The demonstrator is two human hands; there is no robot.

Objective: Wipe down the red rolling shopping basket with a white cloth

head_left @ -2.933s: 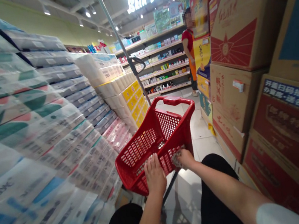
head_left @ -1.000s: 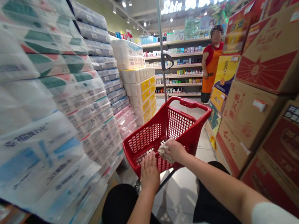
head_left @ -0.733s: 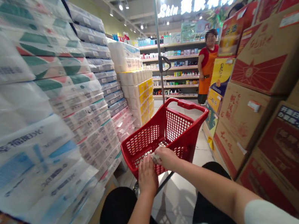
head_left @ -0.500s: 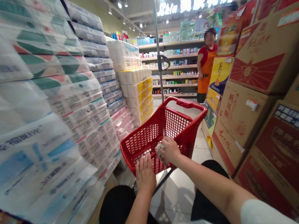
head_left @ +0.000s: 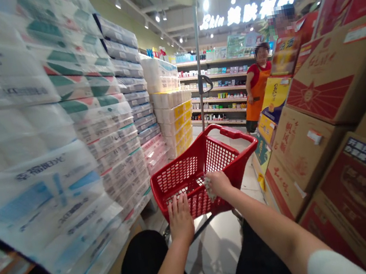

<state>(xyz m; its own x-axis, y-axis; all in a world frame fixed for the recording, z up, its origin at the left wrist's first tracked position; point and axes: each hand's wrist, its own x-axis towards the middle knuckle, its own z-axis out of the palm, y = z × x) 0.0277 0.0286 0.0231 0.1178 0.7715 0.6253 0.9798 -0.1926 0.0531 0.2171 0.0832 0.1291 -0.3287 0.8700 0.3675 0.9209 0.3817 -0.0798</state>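
Note:
A red plastic shopping cart stands in front of me, its perforated basket holding nothing that I can see. My left hand rests on the near side of the basket rim, fingers stretched out flat. In my right hand a crumpled pale cloth is bunched, pressed against the same near side further right. The right fingers are wrapped round the cloth. The cart's handle is at the far right end, away from both hands.
Stacked tissue packs line the left side. Cardboard cartons are piled close on the right. A person in an orange apron stands beyond the cart, near shelves of small goods. A metal pole rises behind the cart.
My right hand with the cloth has slid a little to the right along the basket's near side. The left hand stays on the rim. The whole view has shifted slightly.

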